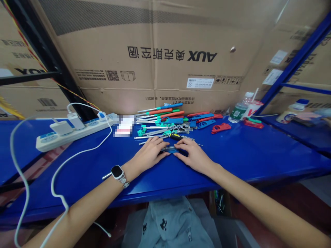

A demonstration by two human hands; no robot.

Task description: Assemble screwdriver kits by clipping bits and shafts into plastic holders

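Near the middle of the blue table, a small blue plastic piece (170, 149) with a clear or metallic strip along it is held between my hands. My left hand (151, 151), with a watch at its wrist, pinches the left end. The other end is in the closed fingers of my right hand (192, 153). Fingers hide much of its shape. A black-and-yellow handle (176, 137), perhaps a screwdriver's, lies just beyond the fingertips. Behind it are loose metal tubes (152, 132) and long-necked lighters (165, 112) with orange, green and blue handles.
Red and blue plastic shells (221, 127) lie at right, near a water bottle (238, 109) and a cup with a straw (254, 106). A power strip (85, 129) with chargers and white cables stands at left. A large cardboard carton (165, 75) forms the back wall.
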